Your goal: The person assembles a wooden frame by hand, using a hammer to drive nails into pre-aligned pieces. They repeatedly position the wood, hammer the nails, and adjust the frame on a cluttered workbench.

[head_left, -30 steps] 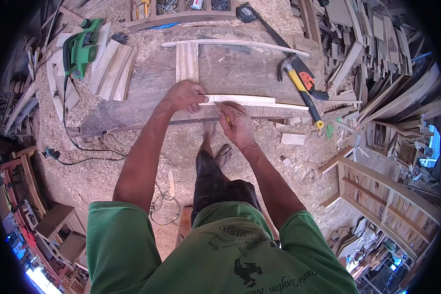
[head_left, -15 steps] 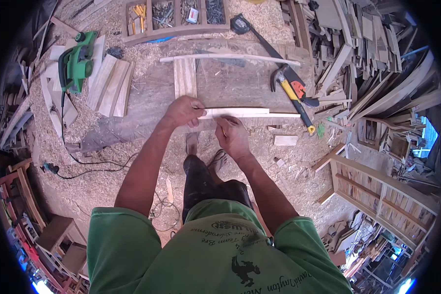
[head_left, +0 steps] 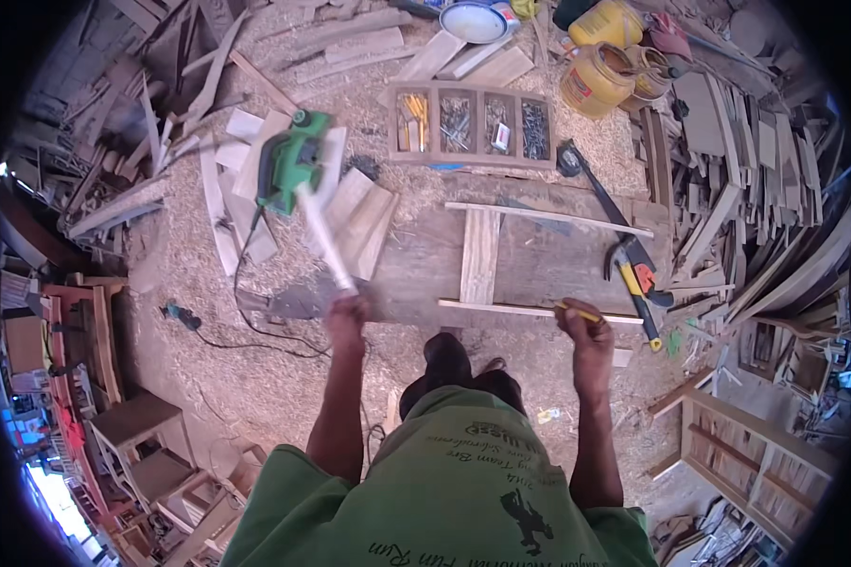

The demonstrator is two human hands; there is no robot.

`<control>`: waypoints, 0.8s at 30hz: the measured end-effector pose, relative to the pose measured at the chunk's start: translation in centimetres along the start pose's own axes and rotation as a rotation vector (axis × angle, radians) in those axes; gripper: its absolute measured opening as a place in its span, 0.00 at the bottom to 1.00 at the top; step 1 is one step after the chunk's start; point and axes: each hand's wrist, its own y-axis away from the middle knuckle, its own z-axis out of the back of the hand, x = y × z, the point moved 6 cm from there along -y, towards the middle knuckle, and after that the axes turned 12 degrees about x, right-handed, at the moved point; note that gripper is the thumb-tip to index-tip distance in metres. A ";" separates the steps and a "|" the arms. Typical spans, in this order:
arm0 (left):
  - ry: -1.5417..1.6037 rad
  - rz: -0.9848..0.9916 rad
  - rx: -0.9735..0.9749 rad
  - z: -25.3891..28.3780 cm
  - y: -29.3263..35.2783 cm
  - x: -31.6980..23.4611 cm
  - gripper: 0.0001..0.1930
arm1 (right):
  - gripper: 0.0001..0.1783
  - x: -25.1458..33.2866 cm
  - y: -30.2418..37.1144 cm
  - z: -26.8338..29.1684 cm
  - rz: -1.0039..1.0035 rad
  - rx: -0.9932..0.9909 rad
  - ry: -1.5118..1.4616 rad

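One piece of brown wooden furniture with a flat top [head_left: 134, 416] is standing at the far left, well apart from the worktop. Further right, a green power planer [head_left: 298, 170] is resting on loose wood pieces, its dark cord trailing toward the person. The left hand [head_left: 347, 321] is gripping the near end of a pale wooden strip [head_left: 323, 231], fingers closed around it; the strip is blurring and slanting up toward the planer, and whether the two are touching, one cannot tell. Short boards [head_left: 373, 227] are lying just beside that strip. A compartmented wooden tray [head_left: 473, 161] is sitting beyond the worktop [head_left: 558, 265], its leftmost compartment holding yellow items. Nearer, a flat crosspiece [head_left: 480, 255] is spanning from a long upper strip [head_left: 548, 218] to a long lower strip [head_left: 501, 307] at the worktop's near edge. The right hand [head_left: 591, 342] is hovering by the lower strip, its fingers clamping a yellow pencil [head_left: 588, 315]; whether the pencil is touching the wood is unclear. A claw hammer [head_left: 631, 283] with a yellow-and-black handle is lying to its right, and a slatted wooden panel [head_left: 766, 430] is leaning at the lower right.
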 end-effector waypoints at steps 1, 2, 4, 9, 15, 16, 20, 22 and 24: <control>-0.088 -0.008 -0.227 0.4 0.0 -3.0 0.04 | 0.15 2.1 -0.3 -0.4 -0.002 -0.035 0.077; -0.024 -0.077 -0.331 3.2 -0.5 -5.0 0.04 | 0.16 5.0 -0.6 -1.0 0.000 -0.053 0.147; -0.096 -0.067 -0.430 7.7 -2.2 -7.4 0.08 | 0.16 9.7 -0.7 -2.3 0.128 -0.061 0.152; -1.050 -0.171 -0.643 7.9 -4.6 -12.1 0.21 | 0.24 22.3 2.8 -4.4 0.437 -0.161 0.238; -1.716 -0.651 -0.122 -10.3 -8.2 -14.3 0.38 | 0.18 30.2 14.4 0.6 1.141 -0.528 0.182; -1.775 -0.536 -0.129 -10.8 -9.2 -14.1 0.40 | 0.15 30.4 16.2 2.0 1.227 -0.590 0.121; -1.903 -0.054 -0.098 -11.9 -12.1 -14.3 0.47 | 0.11 36.8 14.5 -3.7 1.174 -0.243 0.447; -1.983 -0.061 -0.067 -16.4 -12.4 -14.7 0.43 | 0.15 37.9 14.2 -4.6 1.291 -0.240 0.347; -1.862 -0.091 -0.039 -17.9 -11.1 -13.9 0.40 | 0.19 37.5 14.3 -2.5 1.227 -0.084 0.215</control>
